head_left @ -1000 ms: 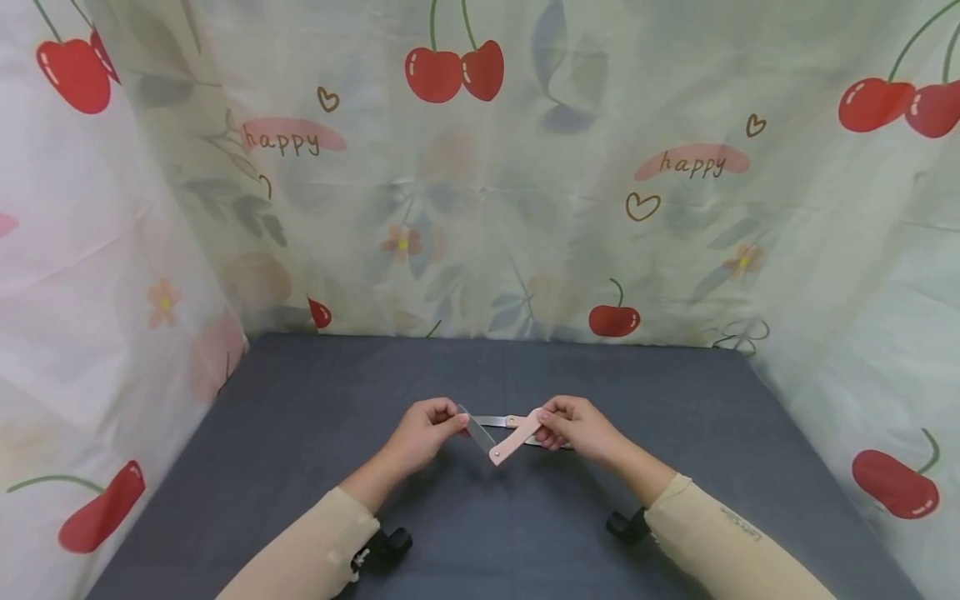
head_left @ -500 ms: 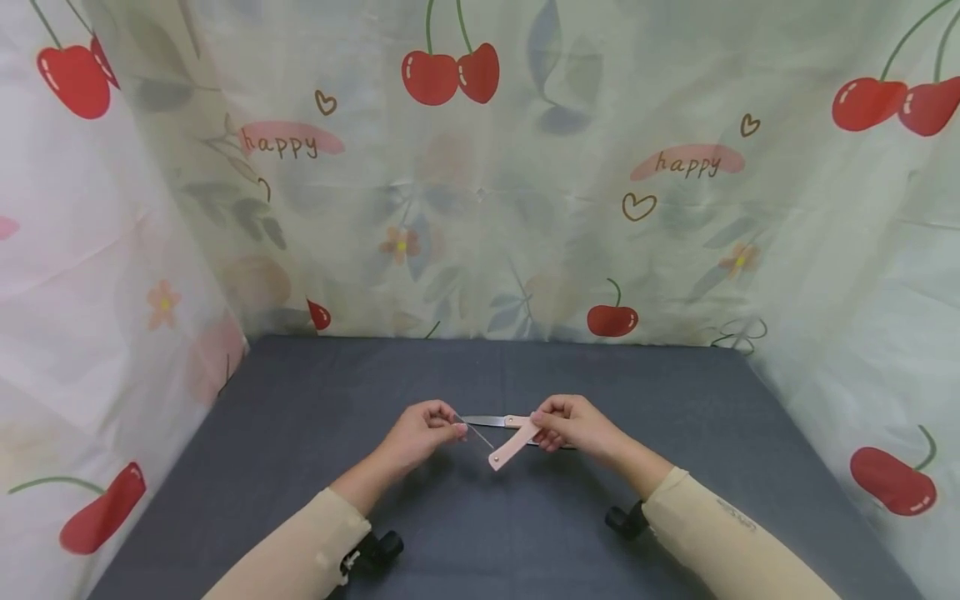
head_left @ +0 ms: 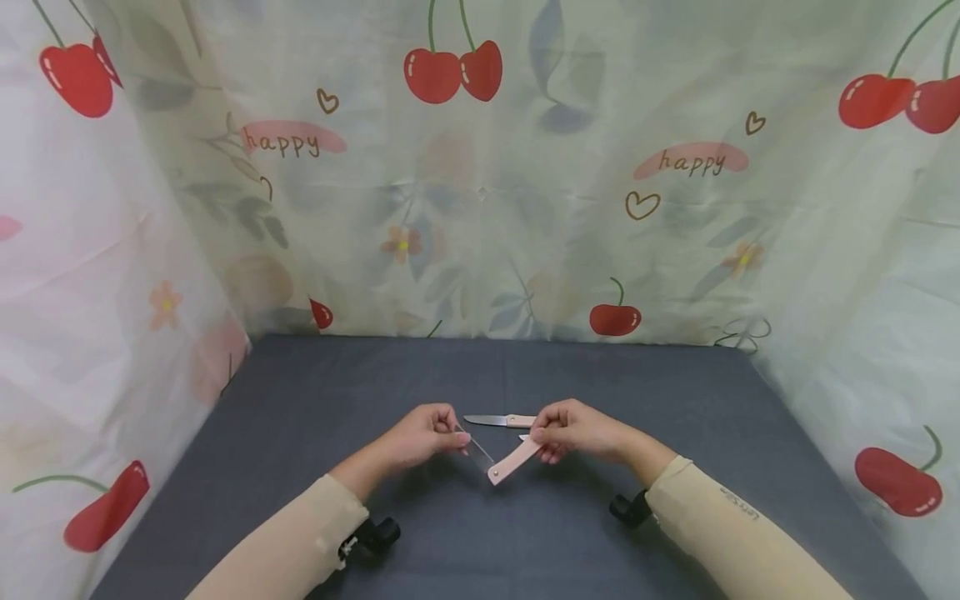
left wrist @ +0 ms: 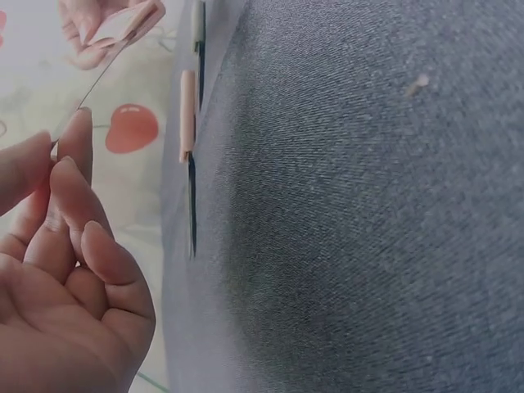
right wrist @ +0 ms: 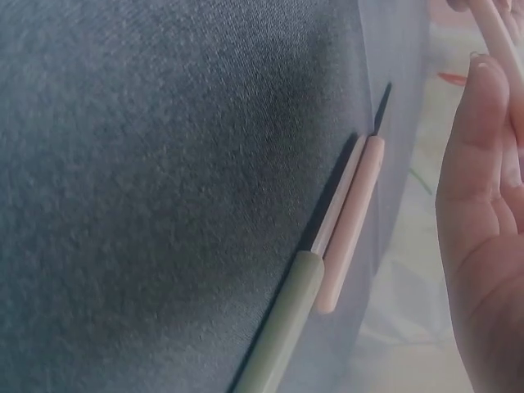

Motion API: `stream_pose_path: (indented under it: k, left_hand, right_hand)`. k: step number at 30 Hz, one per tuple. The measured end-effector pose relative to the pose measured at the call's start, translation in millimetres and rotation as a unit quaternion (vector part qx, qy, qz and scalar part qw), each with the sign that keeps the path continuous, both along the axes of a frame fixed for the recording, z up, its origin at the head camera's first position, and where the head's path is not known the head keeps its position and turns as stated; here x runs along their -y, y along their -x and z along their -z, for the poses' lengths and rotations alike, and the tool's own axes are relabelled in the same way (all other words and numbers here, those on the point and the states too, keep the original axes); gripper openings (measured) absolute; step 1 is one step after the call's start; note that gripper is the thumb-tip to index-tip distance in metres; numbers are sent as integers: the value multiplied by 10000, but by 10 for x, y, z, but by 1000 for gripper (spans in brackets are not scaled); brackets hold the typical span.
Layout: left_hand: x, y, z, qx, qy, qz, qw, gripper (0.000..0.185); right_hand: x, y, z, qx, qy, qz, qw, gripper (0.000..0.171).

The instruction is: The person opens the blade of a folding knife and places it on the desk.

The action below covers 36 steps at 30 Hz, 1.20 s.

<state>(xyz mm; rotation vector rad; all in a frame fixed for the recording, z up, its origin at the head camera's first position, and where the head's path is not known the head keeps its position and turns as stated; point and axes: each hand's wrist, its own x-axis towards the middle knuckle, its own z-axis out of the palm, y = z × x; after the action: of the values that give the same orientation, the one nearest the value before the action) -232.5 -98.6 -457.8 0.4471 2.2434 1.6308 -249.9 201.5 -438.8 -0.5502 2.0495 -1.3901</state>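
A folding knife with a pink handle (head_left: 513,461) is held above the table between both hands, its blade partly unfolded so that blade and handle make a V. My right hand (head_left: 577,429) grips the handle's far end. With thumb and fingertips my left hand (head_left: 423,433) pinches the blade near its tip. Behind them on the table lies a second pink-handled knife (head_left: 517,421), blade out and pointing left. A green-handled knife (right wrist: 286,327) lies beside it in the right wrist view; in the head view my right hand mostly hides it.
Dark grey cloth covers the table (head_left: 300,467). Cherry-printed curtains (head_left: 480,208) stand along its back and both sides. Each forearm carries a black wrist camera (head_left: 382,536) near the sleeve cuff.
Both hands and the held knife have come slightly lower, toward the person. Its blade has turned from broadside to nearly edge-on. More of the pink knife on the table shows.
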Motion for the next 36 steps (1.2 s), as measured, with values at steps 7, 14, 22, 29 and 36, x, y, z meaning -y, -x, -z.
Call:
stream_pose_path:
  k: [7, 14, 22, 29, 36]
  left_hand:
    - [72, 9, 13, -15, -192, -353, 9992, 23]
    - [52, 21, -19, 71, -614, -1262, 9901, 22]
    - [-11, 21, 68, 284, -1314, -2099, 9684, 21]
    - [-84, 7, 124, 511, -2064, -2549, 9433, 24]
    - [-81, 10, 177, 484, -2127, -2699, 9379, 25]
  right_hand:
    - [-12, 16, 48, 179, 349, 521, 9979, 21]
    - [-5, 9, 59, 382, 1042, 1265, 9857, 23]
    - [83, -46, 93, 595, 1726, 2060, 9614, 19]
    - [192, -59, 133, 772, 2095, 2718, 9361, 13]
    - [233, -50, 140, 904, 2207, 2755, 9313, 12]
